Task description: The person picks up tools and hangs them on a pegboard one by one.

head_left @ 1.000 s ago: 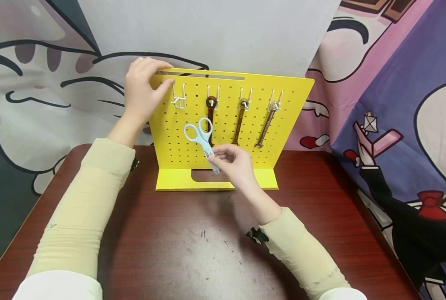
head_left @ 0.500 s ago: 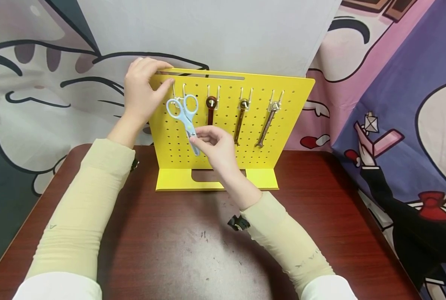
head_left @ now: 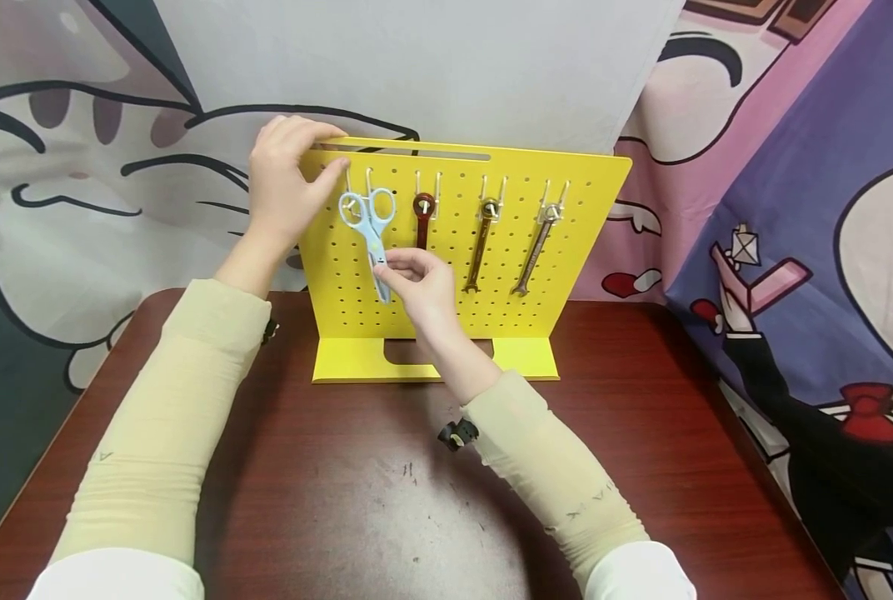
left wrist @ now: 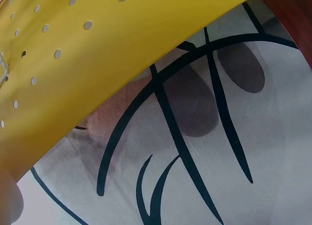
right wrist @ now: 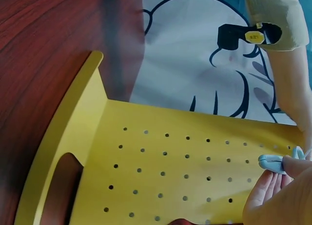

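Note:
A pair of light blue scissors (head_left: 372,233) is upright with its handle loops up, in front of the leftmost white hook (head_left: 368,177) on a yellow pegboard (head_left: 341,304). My right hand (head_left: 426,287) pinches the scissors by the blades between thumb and fingers. The loops overlap the hook in the head view. In the right wrist view, blade tips of the scissors (right wrist: 272,163) stick out past the thumb. My left hand (head_left: 285,179) grips the pegboard's top left corner, thumb on the front, fingers over the top edge.
Three combination wrenches hang on hooks to the right: a dark red wrench (head_left: 423,225), a brownish wrench (head_left: 480,250) and a silvery wrench (head_left: 534,254). The pegboard's foot stands on a reddish-brown table (head_left: 386,450). Cartoon-printed cloth (head_left: 79,175) lines the walls behind.
My right hand has carried the scissors left and up from in front of the dark red wrench to the leftmost hook. My left hand has stayed on the pegboard's corner.

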